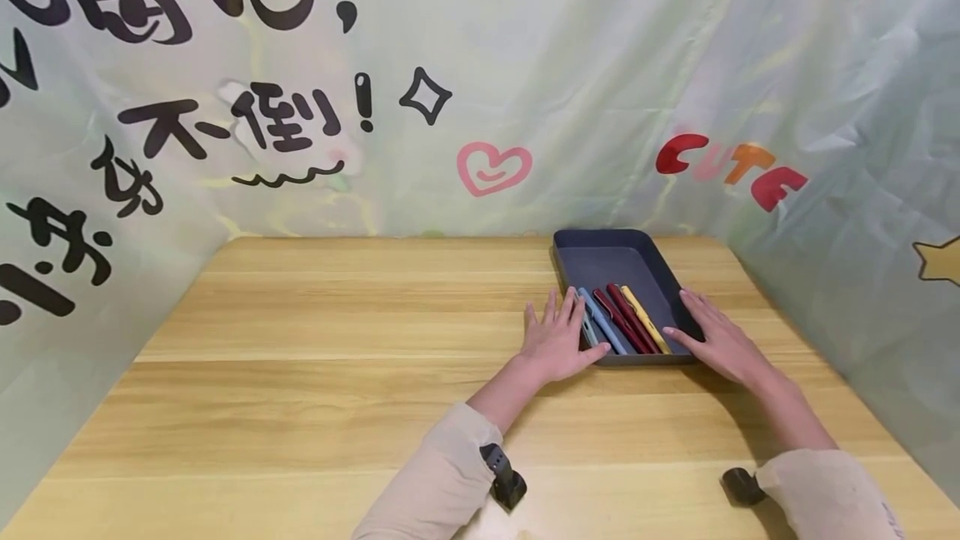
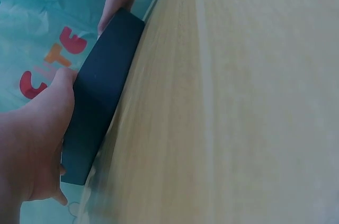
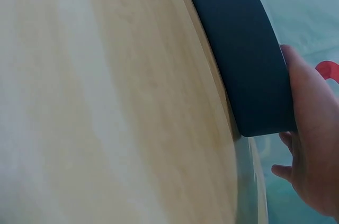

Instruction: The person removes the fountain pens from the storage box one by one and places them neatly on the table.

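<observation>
A dark blue-grey tray (image 1: 611, 261) lies near the right end of the wooden table. Side by side at its front end are several pens: light blue (image 1: 603, 323), dark red (image 1: 630, 319) and yellow (image 1: 643, 319). Against the tray's left side rests my left hand (image 1: 553, 344), fingers spread and straight, thumb reaching over the front left corner. My right hand (image 1: 723, 344) touches the right side, its thumb extended over the rim near the front right corner. Both wrist views show the tray's outer front wall (image 2: 106, 91), with the thumb at the rim and other fingers partly hidden behind.
The wooden table (image 1: 300, 373) stretches to the left and in front of the tray. A printed cloth (image 1: 585, 90) with lettering and a pink heart hangs along the back and sides, close behind the tray's far edge.
</observation>
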A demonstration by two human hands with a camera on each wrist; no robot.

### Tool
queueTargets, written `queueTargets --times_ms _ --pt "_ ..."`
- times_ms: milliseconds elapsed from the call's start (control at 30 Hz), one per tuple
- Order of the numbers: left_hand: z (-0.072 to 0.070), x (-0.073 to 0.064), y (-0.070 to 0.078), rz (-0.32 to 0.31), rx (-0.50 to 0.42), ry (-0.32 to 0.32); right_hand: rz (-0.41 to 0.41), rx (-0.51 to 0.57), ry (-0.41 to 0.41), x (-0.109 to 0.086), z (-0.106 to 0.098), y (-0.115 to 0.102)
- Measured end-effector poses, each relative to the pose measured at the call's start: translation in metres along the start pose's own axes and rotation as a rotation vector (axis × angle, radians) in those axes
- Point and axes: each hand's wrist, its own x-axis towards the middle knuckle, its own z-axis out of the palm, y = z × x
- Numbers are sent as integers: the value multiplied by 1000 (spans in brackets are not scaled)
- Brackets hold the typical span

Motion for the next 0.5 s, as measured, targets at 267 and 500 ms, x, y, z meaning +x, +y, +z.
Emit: queueTargets --times_ms 267,500 --pt "-5 -10 -8 -2 -21 -8 -9 10 6 1 3 -14" --pt "-10 -20 -25 2 -8 -29 -9 4 15 4 11 -32"
